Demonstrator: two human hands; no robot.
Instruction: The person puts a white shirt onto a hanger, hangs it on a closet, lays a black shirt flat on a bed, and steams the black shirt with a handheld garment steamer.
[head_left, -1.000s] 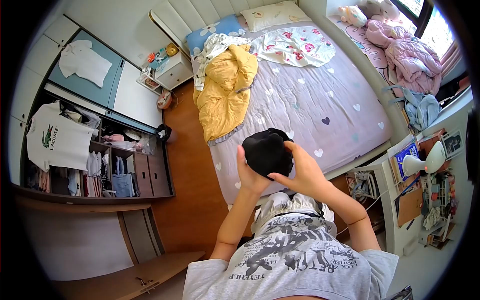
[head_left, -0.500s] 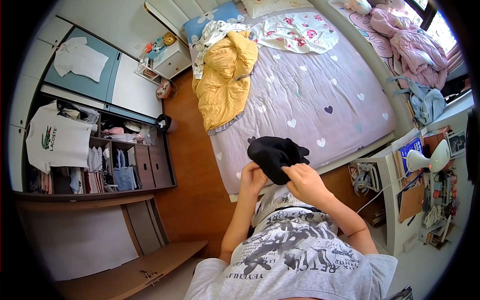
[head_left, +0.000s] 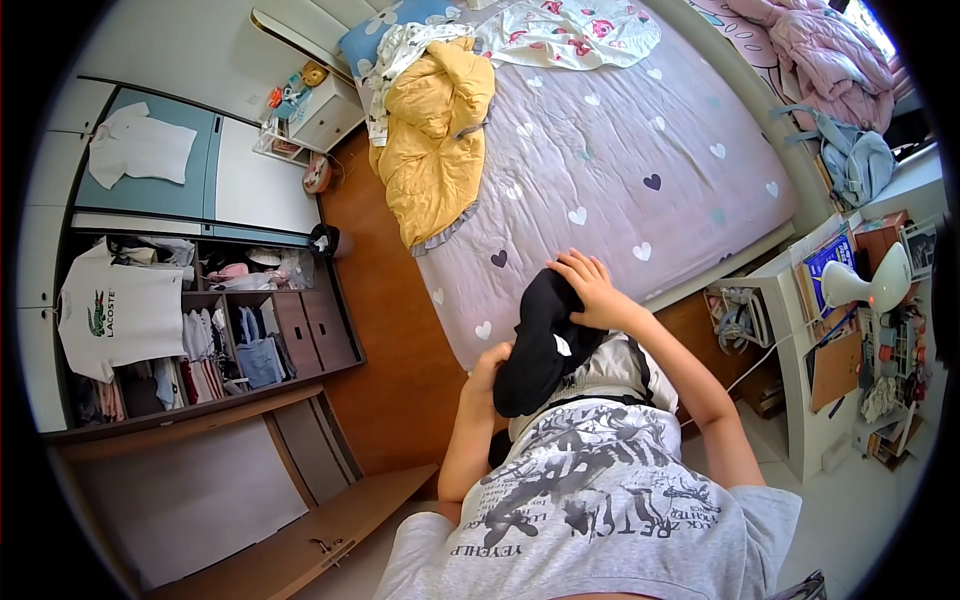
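You've turned the black cloth [head_left: 532,360], baring a white patch [head_left: 563,346]; left hand [head_left: 488,370] gripping, right hand [head_left: 600,298] splayed on it; adjusting seems unfinished.

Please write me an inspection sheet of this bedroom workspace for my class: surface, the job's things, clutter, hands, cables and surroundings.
Surface: bed with a wrinkled, heart-print sheet.
Job's things: black fabric item with a small white patch, held in front of the body; its exact type is unclear.
Clutter: yellow quilt bunched on the bed's left side; blue bag beyond its right side.
Hands: left hand grips the item's left edge; right hand rests on its upper right, fingers extended.
Cables: white cable beside the desk.
Surroundings: open wardrobe holding clothes at left; white lamp at right.
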